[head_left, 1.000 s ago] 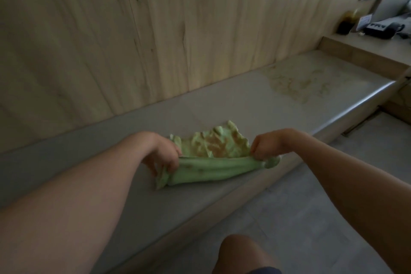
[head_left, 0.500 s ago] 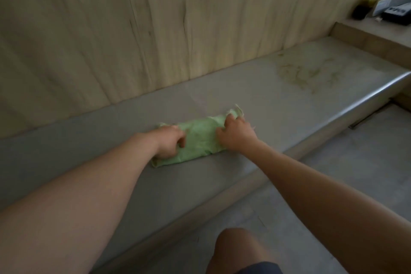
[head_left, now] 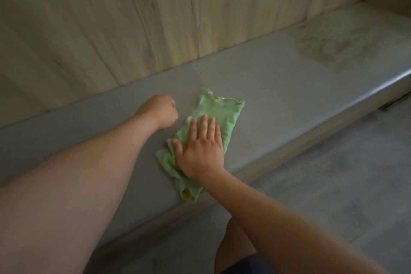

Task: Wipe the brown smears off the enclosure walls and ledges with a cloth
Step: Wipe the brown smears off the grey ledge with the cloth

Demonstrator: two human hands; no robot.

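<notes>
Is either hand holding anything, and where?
Nothing is gripped. The right hand presses flat on the near half of the green cloth; the left hand, curled, holds nothing.

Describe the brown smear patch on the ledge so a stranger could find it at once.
Start at the pale wood-grain wall panel and drop to the long grey ledge running along its foot. Far along it, well beyond the crumpled green cloth under the right hand, lies the yellowish-brown smear patch, the only blotchy, stained area on the grey surface.
</notes>
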